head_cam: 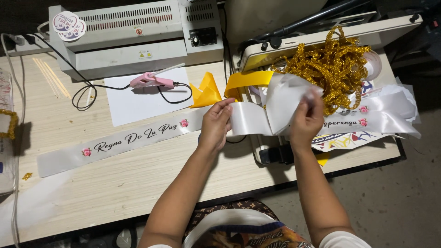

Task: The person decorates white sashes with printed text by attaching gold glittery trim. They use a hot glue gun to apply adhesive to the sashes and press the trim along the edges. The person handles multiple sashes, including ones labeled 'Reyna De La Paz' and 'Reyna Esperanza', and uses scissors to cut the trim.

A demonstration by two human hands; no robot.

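Pale wood-grain worktable (115, 183), grey floor (390, 202)

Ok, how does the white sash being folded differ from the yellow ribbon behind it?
The white sash is wide, with script lettering and pink rose prints; the yellow ribbon is narrower and plain. The sash runs long across the table; the ribbon shows only short folded pieces. Both hands grip the sash, left hand and right hand; the ribbon lies untouched. Both look like glossy satin.

Glossy satin-like sash (257, 117), glittery gold trim (333, 64), matt wood-grain table (115, 183).
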